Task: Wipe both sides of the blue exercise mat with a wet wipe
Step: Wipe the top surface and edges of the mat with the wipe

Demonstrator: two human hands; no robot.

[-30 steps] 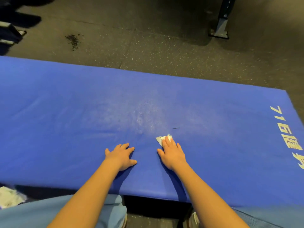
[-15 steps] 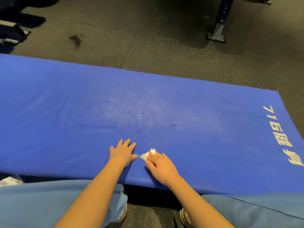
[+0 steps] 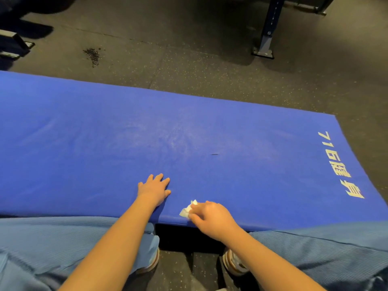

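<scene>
The blue exercise mat (image 3: 210, 131) lies flat across the dark floor, with pale lettering near its right end. My right hand (image 3: 212, 219) presses a small white wet wipe (image 3: 186, 210) onto the mat at its near edge; most of the wipe is hidden under my fingers. My left hand (image 3: 154, 191) rests flat on the mat just left of it, fingers spread, holding nothing. A thin dark speck (image 3: 214, 154) lies on the mat beyond my right hand.
A metal equipment leg with a foot plate (image 3: 265, 45) stands on the floor beyond the mat. A patch of dark debris (image 3: 92, 54) lies on the floor at far left. My knees in light blue trousers and my shoes are below the mat's near edge.
My right hand has dragged the wipe back toward me, from mid-mat down to the near edge. My left hand has stayed flat on the mat.
</scene>
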